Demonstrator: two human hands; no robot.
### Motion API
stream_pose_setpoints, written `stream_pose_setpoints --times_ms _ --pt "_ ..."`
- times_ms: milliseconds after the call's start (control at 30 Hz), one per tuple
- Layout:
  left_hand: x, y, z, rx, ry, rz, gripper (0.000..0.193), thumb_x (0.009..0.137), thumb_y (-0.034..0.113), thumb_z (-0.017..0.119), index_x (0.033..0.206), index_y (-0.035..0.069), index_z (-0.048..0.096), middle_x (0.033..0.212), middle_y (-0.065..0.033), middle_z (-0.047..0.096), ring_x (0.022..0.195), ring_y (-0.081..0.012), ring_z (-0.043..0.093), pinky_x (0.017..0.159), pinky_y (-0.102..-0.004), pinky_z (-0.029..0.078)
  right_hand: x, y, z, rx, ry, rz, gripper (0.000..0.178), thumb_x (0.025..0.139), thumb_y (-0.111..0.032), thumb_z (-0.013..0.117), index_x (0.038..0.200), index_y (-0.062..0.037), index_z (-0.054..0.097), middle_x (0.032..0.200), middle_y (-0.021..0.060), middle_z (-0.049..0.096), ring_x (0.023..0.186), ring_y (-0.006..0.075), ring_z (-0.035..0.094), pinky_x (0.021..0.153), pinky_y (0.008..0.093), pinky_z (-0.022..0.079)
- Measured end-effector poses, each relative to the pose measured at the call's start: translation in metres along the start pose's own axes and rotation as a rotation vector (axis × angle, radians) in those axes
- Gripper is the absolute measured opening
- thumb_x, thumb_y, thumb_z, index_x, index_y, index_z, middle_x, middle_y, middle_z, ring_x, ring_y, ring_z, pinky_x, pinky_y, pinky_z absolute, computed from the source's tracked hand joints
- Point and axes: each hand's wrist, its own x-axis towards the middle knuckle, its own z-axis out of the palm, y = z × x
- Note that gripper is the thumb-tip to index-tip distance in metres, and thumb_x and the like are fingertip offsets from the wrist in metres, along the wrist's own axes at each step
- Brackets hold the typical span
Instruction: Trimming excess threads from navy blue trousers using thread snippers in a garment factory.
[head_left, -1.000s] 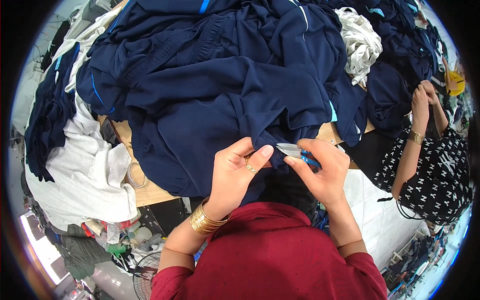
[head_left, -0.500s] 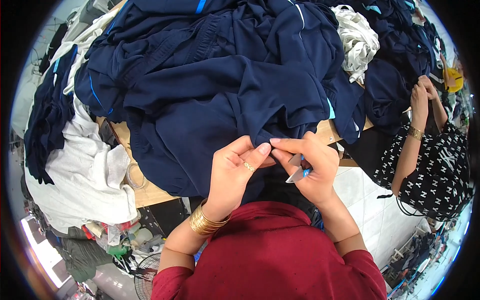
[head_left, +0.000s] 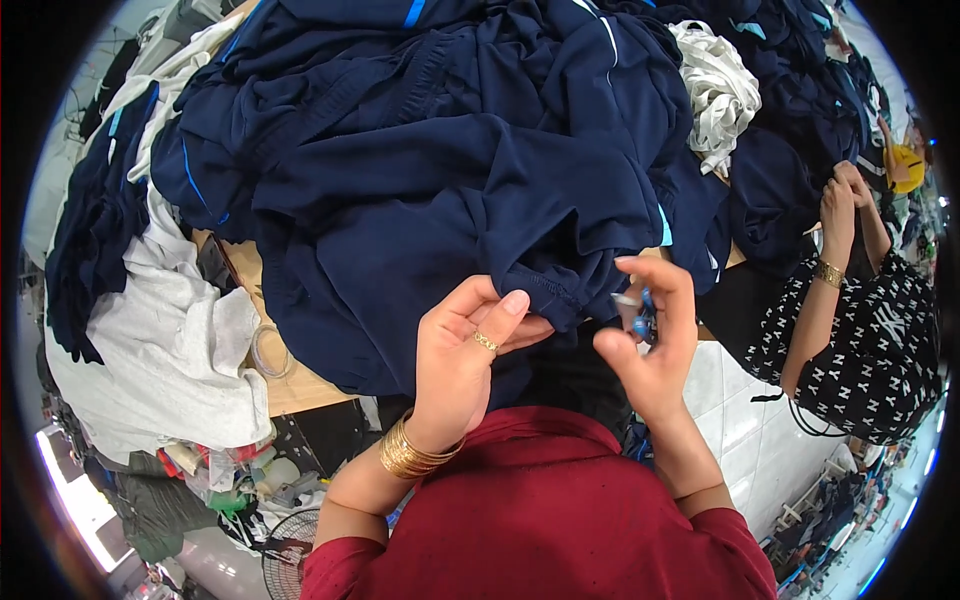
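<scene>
A large navy garment (head_left: 395,245), with stitched seams and gathered bands in the pile behind it, spreads in front of me. My left hand (head_left: 462,340) pinches its near hem between thumb and fingers, the thumb on top. To the right, apart from the cloth, my right hand (head_left: 662,350) has its thumb and forefinger spread. Small blue-handled thread snips (head_left: 638,316) sit inside that hand, held by the other fingers; they are blurred and partly hidden.
A wooden table edge (head_left: 300,392) shows beneath the cloth. White-grey fabric (head_left: 180,340) hangs at the left, and a bundle of white strips (head_left: 715,95) lies at the back right. A co-worker's hands (head_left: 842,190) handle navy cloth at the right. A fan (head_left: 290,555) stands low left.
My right hand has let go of the hem and moved to the right, its thumb and forefinger opening while it keeps the snips. My left hand still pinches the cloth.
</scene>
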Motion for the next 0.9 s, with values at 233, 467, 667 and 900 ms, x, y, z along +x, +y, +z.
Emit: stream_pose_setpoints --times_ms 233,467,667,900 --pt "-0.004 -0.004 0.001 -0.118 -0.006 0.084 0.008 0.093 0.006 0.053 0.096 -0.001 0.053 0.097 -0.0152 0.066 0.090 -0.0247 0.067 0.082 -0.0380 0.055 -0.009 0.002 -0.003 -0.380 -0.116 -0.114 0.023 0.077 -0.018 0.074 0.086 -0.0017 0.061 0.068 0.0061 0.058 0.055 0.0184 0.054 0.050 0.0275 0.040" --pt "-0.005 -0.006 0.000 -0.085 0.003 0.119 0.007 0.091 0.004 0.053 0.096 -0.002 0.053 0.097 -0.0176 0.066 0.089 -0.0261 0.067 0.081 -0.0382 0.056 -0.002 -0.002 -0.001 -0.437 -0.111 -0.168 0.023 0.077 -0.020 0.074 0.085 -0.0030 0.062 0.068 0.0051 0.058 0.055 0.0179 0.053 0.049 0.0277 0.039" --pt "-0.005 -0.006 0.000 -0.090 -0.011 0.127 0.006 0.091 0.003 0.053 0.094 -0.002 0.053 0.096 -0.0174 0.066 0.089 -0.0256 0.067 0.081 -0.0381 0.056 0.000 -0.001 0.000 -0.475 -0.114 -0.197 0.023 0.077 -0.021 0.074 0.085 -0.0040 0.062 0.066 0.0041 0.057 0.053 0.0183 0.052 0.049 0.0287 0.038" --pt "-0.004 -0.007 0.000 -0.074 -0.040 0.134 0.007 0.091 0.003 0.054 0.095 -0.002 0.053 0.096 -0.0174 0.066 0.089 -0.0253 0.067 0.081 -0.0381 0.056 0.000 -0.003 0.001 -0.442 -0.128 -0.141 0.022 0.077 -0.021 0.073 0.086 -0.0035 0.062 0.067 0.0049 0.058 0.055 0.0185 0.054 0.050 0.0282 0.040"
